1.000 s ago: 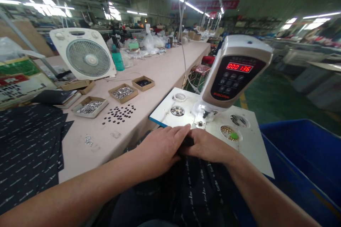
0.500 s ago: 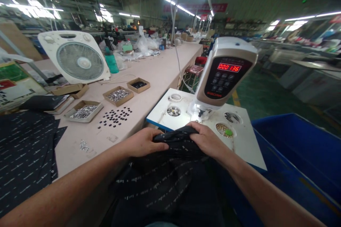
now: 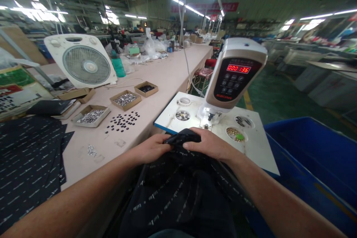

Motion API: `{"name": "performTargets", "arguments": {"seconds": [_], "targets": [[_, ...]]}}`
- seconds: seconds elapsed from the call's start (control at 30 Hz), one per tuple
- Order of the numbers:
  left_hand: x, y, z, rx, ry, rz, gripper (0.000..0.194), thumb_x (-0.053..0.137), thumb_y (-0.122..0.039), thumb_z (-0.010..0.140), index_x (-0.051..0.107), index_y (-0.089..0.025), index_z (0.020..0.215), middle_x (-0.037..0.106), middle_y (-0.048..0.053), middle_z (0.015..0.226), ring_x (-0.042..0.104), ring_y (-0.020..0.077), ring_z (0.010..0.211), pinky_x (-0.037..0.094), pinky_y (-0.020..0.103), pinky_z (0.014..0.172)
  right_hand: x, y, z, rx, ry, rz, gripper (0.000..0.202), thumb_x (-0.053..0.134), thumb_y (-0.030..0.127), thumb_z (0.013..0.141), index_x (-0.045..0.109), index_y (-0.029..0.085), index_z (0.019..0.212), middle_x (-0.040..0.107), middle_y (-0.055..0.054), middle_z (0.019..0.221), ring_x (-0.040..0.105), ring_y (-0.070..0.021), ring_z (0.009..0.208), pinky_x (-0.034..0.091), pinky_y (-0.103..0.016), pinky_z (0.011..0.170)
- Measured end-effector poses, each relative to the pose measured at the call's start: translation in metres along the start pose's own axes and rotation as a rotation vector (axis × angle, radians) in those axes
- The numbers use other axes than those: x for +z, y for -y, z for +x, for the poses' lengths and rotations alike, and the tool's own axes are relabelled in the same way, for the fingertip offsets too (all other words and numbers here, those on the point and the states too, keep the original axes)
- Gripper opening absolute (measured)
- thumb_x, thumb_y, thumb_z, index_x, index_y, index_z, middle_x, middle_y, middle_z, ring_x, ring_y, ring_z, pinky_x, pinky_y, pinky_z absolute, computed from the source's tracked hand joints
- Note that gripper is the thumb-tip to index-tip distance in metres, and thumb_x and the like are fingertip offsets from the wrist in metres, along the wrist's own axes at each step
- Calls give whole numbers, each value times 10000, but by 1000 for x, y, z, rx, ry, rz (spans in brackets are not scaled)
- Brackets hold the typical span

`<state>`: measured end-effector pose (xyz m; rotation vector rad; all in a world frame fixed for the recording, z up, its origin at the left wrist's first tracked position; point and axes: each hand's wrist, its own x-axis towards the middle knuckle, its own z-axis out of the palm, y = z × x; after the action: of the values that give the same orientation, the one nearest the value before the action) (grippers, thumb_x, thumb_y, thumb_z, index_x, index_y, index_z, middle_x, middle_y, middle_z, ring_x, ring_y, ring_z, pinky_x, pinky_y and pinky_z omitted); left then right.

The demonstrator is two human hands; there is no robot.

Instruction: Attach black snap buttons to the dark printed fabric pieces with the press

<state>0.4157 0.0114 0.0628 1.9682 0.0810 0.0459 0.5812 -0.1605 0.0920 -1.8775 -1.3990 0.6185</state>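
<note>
A dark fabric piece with rows of white lettering [image 3: 178, 193] hangs down over my lap, its upper edge bunched between my hands. My left hand [image 3: 154, 147] is closed on the left end of that edge. My right hand [image 3: 208, 143] grips it from the right, thumb on top and fingers behind. Just beyond the fabric stands a snap-fastening machine [image 3: 234, 76] with a red lit display. Its white work plate [image 3: 192, 100] has round wells, one with small gold-coloured parts [image 3: 234, 134] and a green piece.
On the table [image 3: 161, 76] at left are boxes of metal parts [image 3: 90, 116], scattered black caps [image 3: 122, 122], a box fan [image 3: 83, 61] and more dark printed cloth [image 3: 28, 163]. A blue bin [image 3: 312, 148] stands at right.
My right hand has shifted slightly left, closer to my left hand. The fabric's top edge is gathered into a narrower bunch, and more of its lettered front hangs below.
</note>
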Motion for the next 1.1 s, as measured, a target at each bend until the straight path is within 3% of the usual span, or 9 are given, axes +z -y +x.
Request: {"name": "performTargets", "arguments": {"seconds": [0.1,0.2,0.37,0.53,0.73,0.87,0.93,1.0,1.1], "targets": [[-1,7,1,-68,-39,-144,232,560,-323,846,661,-146,956,678,33,943,609,203,841,458,285,739,-3,-4,-5,-58,59,38,612,801,358,710,598,209,1268,678,-37,1163,617,-247,1046,458,-368,924],[1,11,-3,-142,-80,-306,276,638,-358,819,653,-137,983,695,52,945,632,203,821,476,290,740,-4,-13,-10,-56,-6,16,700,809,325,691,553,207,1332,660,-61,1218,609,-263,1081,446,-408,963],[2,17,-17,-169,-126,-441,434,690,-446,801,613,-130,1089,696,99,1066,657,235,910,512,352,849,2,-28,-13,29,-84,147,408,744,303,741,675,165,1118,708,-58,1091,639,-252,1014,463,-394,938],[-9,17,-20,-31,-320,87,750,748,-466,748,462,-168,1375,557,119,1351,527,307,1230,395,466,1089,7,-23,-7,80,-95,129,182,640,298,806,717,149,878,719,-44,910,645,-244,902,482,-376,866],[-12,8,-19,-14,-491,375,920,751,-535,746,331,-162,1474,421,170,1468,425,338,1332,331,526,1137,5,-13,1,96,-124,76,226,627,329,833,723,162,951,724,-54,929,643,-241,876,489,-370,821],[-4,-12,-22,255,-679,788,967,753,-494,780,211,-191,1522,223,152,1579,227,306,1450,230,507,1197,10,-9,2,71,-105,25,215,624,321,835,729,170,946,726,-39,930,644,-235,889,485,-355,828],[1,-25,-20,417,-597,971,1001,784,-483,759,206,-195,1524,182,140,1595,167,298,1471,163,488,1220,16,-2,4,-1,-38,22,208,625,292,827,726,179,969,724,-21,954,640,-225,912,478,-337,844],[5,-35,-15,478,-392,1023,1078,823,-513,706,203,-186,1525,237,145,1578,212,309,1456,167,481,1217,20,6,6,-32,60,18,200,636,262,803,719,173,962,722,-12,928,639,-215,878,480,-316,807],[5,-34,-3,276,-130,890,1127,858,-529,634,251,-175,1515,510,163,1397,500,332,1260,408,435,1050,20,18,5,-28,162,-34,186,661,274,782,716,171,927,714,-5,862,632,-207,805,468,-296,728]]}}
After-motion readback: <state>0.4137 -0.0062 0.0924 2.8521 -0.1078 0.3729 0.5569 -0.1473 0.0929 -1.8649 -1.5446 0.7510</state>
